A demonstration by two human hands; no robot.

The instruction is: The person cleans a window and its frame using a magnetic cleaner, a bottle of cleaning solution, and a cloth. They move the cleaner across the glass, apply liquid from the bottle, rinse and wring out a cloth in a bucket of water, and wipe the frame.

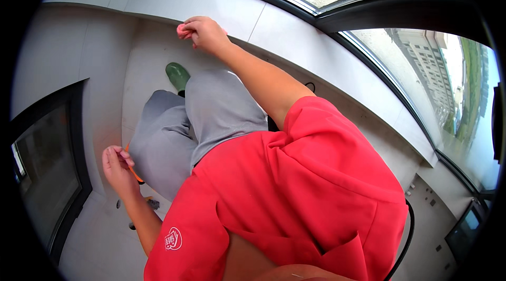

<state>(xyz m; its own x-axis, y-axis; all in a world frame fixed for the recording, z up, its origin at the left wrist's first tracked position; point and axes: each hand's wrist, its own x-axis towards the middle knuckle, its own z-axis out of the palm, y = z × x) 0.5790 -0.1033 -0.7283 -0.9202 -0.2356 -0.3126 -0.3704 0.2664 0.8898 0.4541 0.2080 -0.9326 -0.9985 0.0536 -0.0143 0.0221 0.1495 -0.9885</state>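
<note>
A crumpled pink cloth (185, 31) is gripped in my right hand (205, 34), with a bit of pink showing on both sides of the fingers. That hand is at the inner edge of the pale window ledge (221, 4). At the lower left is my left hand (118, 166), its fingers loosely curled and nothing visible in them. Just beside its fingertips, along my knee, runs the edge of an orange item (136, 174), mostly hidden by the hand and the grey trousers (166, 142). A green boot or shoe (178, 75) shows beyond my knees.
Framed windows (415, 83) run along the top and right. A dark-framed glass panel (51, 162) stands at the left. Small dark items (152, 203) lie on the floor near my left forearm. A black cable (409, 233) curves at the lower right, near a dark screen-like panel (464, 233).
</note>
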